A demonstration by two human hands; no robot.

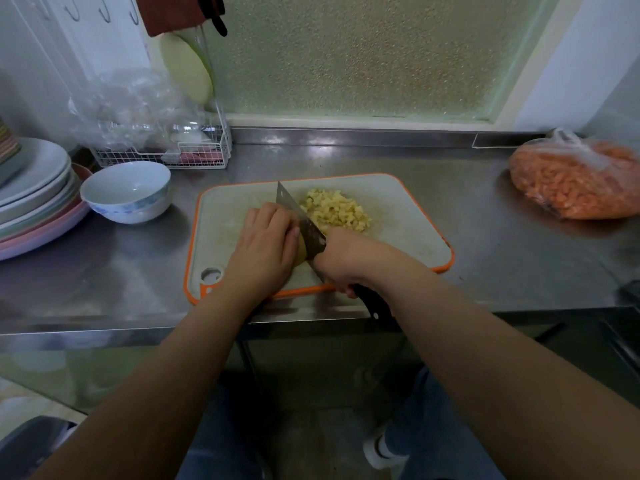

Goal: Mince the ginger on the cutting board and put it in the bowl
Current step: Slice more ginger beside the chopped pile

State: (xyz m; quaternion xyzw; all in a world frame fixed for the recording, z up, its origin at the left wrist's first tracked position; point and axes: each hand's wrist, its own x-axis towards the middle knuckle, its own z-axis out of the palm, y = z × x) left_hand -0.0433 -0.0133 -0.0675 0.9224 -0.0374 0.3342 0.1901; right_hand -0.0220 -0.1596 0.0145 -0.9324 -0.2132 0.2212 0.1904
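A grey cutting board [408,233] with an orange rim lies on the steel counter. A pile of chopped yellow ginger [334,211] sits on its far middle. My left hand [265,245] curls over an uncut ginger piece [300,252], of which only a yellow edge shows by the blade. My right hand [346,261] grips the black handle of a cleaver [299,216], whose blade stands on the board right against my left fingers. A white bowl [126,192] with blue flowers stands empty left of the board.
Stacked plates [34,199] sit at the far left beside the bowl. Behind it stands a white wire rack [166,154] with crumpled clear plastic. A bag of orange food [575,181] lies at the right. The counter's front edge [173,327] runs just below the board.
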